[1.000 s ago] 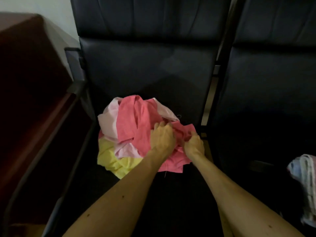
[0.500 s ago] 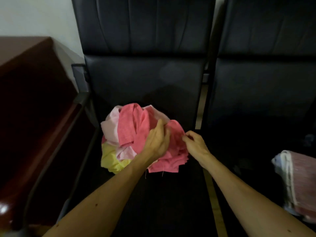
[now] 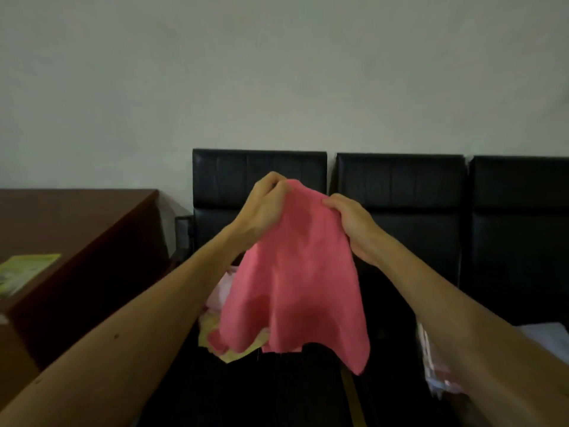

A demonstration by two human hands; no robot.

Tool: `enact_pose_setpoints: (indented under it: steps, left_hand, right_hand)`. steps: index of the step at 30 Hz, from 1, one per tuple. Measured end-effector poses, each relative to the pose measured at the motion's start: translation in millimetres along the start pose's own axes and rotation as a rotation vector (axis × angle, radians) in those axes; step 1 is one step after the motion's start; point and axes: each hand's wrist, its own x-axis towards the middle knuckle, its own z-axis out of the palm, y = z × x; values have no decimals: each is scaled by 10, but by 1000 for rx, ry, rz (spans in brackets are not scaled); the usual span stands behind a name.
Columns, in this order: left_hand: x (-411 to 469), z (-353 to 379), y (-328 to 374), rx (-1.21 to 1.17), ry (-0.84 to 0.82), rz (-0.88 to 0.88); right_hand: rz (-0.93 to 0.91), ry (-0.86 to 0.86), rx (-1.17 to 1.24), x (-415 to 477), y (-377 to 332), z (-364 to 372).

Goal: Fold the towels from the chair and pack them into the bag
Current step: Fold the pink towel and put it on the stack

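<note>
Above the chair (image 3: 258, 171), limp pink towel (image 3: 295, 272)

Plain pale wall (image 3: 277, 72) across upper view. Dark brown wooden desk (image 3: 77, 217) at left, against wall. Yellow-green printed sheet (image 3: 24, 271) lying flat on desk top.

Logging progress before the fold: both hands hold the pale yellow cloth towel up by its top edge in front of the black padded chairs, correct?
Wrong colour. The head view shows the left hand and right hand holding up the coral-pink cloth towel by its top edge in front of the black padded chairs.
</note>
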Motion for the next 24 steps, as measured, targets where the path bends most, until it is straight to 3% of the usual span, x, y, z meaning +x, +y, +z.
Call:
enact_pose_setpoints:
  steps: [7, 13, 16, 21, 24]
  left_hand:
    - [-406, -356, 1021, -238, -18, -57]
    - [-808, -499, 1486, -257, -277, -79]
    - [-950, -499, 1604, -211, -314, -41]
    - [-1066, -488, 1664, -256, -269, -75]
    - [-1122, -467, 1709, -342, -241, -57]
  right_hand:
    - [-194, 20, -75, -751, -1171, -85]
    - [-325, -79, -312, -1335, -1583, -32]
    - [-378, -111, -391, -1538, -1627, 20]
    - [-440, -125, -355, -1777, -1626, -61]
    - [-374, -131, -101, -1916, -1588, -97]
